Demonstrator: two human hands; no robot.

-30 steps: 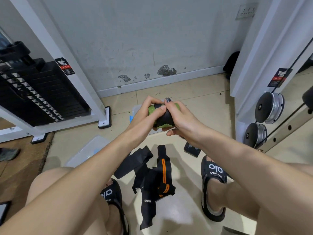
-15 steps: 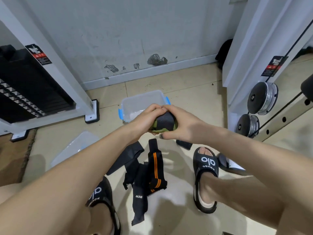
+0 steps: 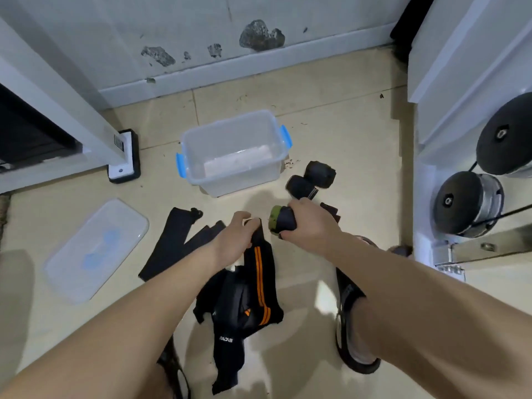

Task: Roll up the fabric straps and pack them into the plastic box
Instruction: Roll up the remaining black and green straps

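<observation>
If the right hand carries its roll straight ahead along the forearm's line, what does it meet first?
Probably the near wall of the clear plastic box. The right hand, gripping the green-and-black rolled strap, points roughly there, though depth is unclear.

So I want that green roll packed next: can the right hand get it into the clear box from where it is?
Probably yes. The right hand grips the green roll just short of the plastic box, which stands open with its lid off to the side. Nothing lies between them; the two black rolls sit beside the path.
</observation>
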